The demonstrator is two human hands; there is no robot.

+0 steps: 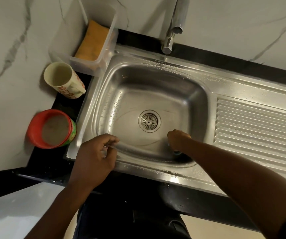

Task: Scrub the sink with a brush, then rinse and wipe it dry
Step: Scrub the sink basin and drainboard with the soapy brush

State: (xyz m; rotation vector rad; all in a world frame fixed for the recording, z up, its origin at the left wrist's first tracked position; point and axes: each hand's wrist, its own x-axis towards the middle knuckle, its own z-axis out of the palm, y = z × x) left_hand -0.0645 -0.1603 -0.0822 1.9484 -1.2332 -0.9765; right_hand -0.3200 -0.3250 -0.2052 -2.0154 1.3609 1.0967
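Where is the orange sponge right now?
Head view, upper left: the orange sponge lies inside the clear plastic container at the sink's far-left corner, left of the faucet, behind the floral mug.

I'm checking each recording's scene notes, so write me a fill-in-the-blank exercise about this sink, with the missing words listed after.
The sponge in the clear box is ____. The hand down inside the sink is the ____ hand. The ribbed draining board lies to the basin's ____. The tub beside the flowered cup has a ____ rim.
Missing words: orange; right; right; red.
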